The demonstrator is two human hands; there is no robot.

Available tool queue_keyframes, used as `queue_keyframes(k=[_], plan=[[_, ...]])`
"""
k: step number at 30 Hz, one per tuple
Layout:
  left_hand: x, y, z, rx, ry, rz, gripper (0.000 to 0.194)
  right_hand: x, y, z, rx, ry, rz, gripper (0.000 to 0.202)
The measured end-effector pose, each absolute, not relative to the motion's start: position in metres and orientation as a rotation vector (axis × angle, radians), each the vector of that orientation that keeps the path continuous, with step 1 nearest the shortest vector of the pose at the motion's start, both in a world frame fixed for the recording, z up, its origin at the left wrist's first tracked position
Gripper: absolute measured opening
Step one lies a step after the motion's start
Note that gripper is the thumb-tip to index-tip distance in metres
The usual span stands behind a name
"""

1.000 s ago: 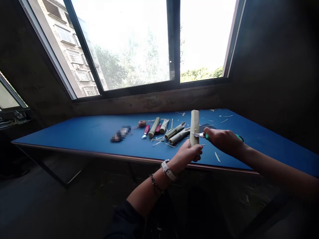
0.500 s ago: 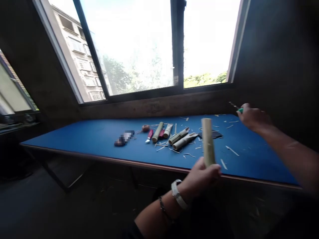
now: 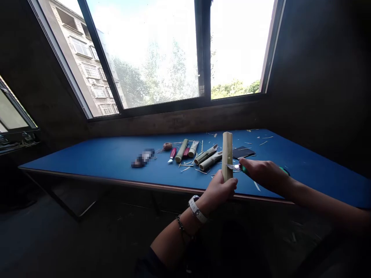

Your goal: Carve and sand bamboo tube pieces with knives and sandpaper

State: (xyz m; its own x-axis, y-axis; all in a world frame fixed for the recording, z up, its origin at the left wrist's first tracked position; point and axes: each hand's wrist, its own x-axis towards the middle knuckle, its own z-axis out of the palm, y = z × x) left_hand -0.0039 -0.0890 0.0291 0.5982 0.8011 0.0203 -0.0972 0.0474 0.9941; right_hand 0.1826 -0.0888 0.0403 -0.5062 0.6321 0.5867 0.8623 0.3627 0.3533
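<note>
An upright bamboo piece [image 3: 227, 148] stands in my left hand [image 3: 219, 191], whose fingers wrap round its lower end near the table's front edge. My right hand [image 3: 262, 173] is closed on a knife [image 3: 235, 166] with a green handle. The blade points left and lies against or just in front of the bamboo's lower part; exact contact is hard to tell. Behind and left of the held piece, two cut bamboo tubes [image 3: 206, 154] lie on the blue table [image 3: 110, 158].
Farther left lie another bamboo tube [image 3: 181, 150], a short bamboo piece [image 3: 193, 148], a red-handled knife [image 3: 172, 155], a ball of twine [image 3: 167, 146] and a blurred-out object [image 3: 143, 158]. A dark sheet [image 3: 243, 152] and bamboo shavings are at the right.
My right hand has come in from the far right, bringing the knife to the bamboo. The bamboo and my left hand have shifted slightly left in the picture, and the view has moved a little.
</note>
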Motion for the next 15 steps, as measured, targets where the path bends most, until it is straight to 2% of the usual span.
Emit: queue_keyframes(k=[6, 10, 12, 15], plan=[[0.005, -0.079, 0.027, 1.347, 0.716, 0.773, 0.03, 0.19, -0.07, 0.038, -1.404, -2.286, -0.933, 0.025], [0.002, -0.097, 0.026, 1.295, 0.734, 0.794, 0.022, 0.194, -0.06, 0.047, -1.558, -2.214, -0.775, 0.025], [0.003, -0.118, 0.022, 1.34, 0.666, 0.678, 0.022, 0.21, -0.05, 0.057, -1.748, -1.982, -0.732, 0.031], [0.012, -0.142, 0.015, 1.397, 0.282, 0.365, 0.022, 0.25, -0.033, 0.072, -1.9, -1.759, -0.733, 0.043]])
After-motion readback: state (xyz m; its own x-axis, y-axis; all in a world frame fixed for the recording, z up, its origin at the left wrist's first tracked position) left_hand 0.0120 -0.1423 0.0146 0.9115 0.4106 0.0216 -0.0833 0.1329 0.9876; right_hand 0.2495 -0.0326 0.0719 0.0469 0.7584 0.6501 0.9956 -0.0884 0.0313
